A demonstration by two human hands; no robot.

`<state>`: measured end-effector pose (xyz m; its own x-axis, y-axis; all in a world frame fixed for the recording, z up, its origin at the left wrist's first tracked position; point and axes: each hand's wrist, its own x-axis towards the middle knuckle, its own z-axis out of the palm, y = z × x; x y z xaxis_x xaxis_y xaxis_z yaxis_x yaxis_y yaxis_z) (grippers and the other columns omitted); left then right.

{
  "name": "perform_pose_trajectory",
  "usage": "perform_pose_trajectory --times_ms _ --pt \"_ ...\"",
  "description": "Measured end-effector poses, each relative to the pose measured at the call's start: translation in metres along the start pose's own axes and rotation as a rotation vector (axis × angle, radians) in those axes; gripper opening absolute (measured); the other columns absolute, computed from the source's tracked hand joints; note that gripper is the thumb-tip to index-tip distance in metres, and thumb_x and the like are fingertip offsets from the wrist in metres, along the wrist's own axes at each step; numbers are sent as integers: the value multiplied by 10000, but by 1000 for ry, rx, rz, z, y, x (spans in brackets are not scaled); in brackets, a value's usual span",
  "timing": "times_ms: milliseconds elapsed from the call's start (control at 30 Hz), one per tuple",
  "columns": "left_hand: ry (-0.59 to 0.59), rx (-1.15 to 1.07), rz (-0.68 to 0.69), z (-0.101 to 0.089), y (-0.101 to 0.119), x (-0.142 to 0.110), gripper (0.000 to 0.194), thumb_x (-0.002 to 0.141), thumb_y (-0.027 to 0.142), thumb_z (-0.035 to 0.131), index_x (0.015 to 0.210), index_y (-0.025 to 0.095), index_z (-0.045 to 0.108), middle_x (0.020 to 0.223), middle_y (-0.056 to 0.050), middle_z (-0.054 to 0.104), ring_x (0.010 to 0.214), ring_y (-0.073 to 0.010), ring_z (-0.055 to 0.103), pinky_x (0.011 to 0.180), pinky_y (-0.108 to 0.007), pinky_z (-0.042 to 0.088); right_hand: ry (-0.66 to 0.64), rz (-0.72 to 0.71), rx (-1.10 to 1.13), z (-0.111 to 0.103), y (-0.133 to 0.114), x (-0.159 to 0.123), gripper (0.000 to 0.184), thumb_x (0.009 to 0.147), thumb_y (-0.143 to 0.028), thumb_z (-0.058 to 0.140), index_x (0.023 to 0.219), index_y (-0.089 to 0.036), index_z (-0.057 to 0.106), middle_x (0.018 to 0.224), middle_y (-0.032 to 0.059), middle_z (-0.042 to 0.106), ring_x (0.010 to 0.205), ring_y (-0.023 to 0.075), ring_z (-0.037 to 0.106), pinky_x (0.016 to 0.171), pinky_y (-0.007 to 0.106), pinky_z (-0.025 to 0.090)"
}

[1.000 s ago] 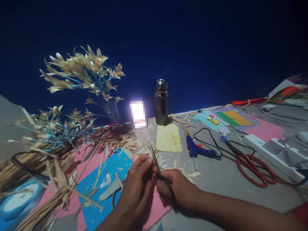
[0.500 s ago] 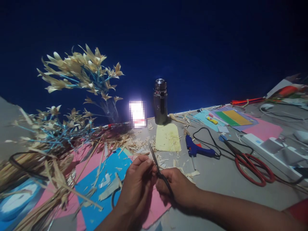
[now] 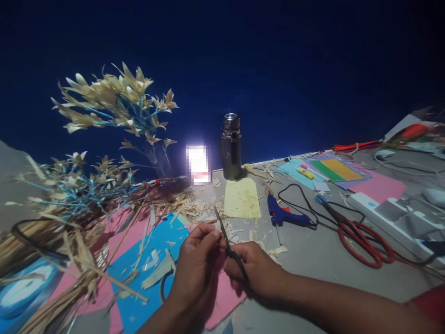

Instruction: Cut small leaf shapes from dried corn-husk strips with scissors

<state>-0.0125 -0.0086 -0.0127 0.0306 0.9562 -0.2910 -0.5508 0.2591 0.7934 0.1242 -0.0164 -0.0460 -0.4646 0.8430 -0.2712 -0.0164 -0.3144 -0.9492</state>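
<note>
My right hand (image 3: 255,269) is closed around the dark handles of a pair of small scissors (image 3: 225,239). Their narrow blades point away from me and look nearly closed. Just left of the blades, my left hand (image 3: 196,260) is in a pinch, its thumb and forefinger together against the scissors. What it pinches is mostly hidden; only a tiny pale bit shows at the fingertips. Under both hands lie a pink sheet (image 3: 225,299) and a blue sheet (image 3: 132,273) strewn with dry, straw-coloured scraps (image 3: 158,273).
Dried flowers on blue stems (image 3: 118,102) rise at the left, above husk bundles (image 3: 79,278). A flask (image 3: 232,150) stands at the back beside a bright blurred light (image 3: 198,164). Rightward lie a blue glue gun (image 3: 287,215), red-handled scissors (image 3: 365,243) and a white power strip (image 3: 392,225).
The scissor blades have drawn closer together. Both hands hold almost the same place, and the whole view has shifted slightly.
</note>
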Motion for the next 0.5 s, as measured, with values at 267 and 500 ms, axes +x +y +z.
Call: perform_pose_trajectory --times_ms 267,500 --pt "-73 86 -121 6 5 -4 200 659 169 783 656 179 583 515 18 580 472 -121 517 497 -238 433 197 -75 273 -15 -23 0 410 651 -371 881 887 -157 623 675 -29 613 558 96 519 509 203 384" --pt "-279 221 -180 3 0 -4 169 673 147 748 587 158 604 485 3 567 457 -102 474 491 -221 376 108 -117 278 -28 -36 -4 428 567 -297 933 827 -137 634 627 -27 621 514 100 558 497 209 434"
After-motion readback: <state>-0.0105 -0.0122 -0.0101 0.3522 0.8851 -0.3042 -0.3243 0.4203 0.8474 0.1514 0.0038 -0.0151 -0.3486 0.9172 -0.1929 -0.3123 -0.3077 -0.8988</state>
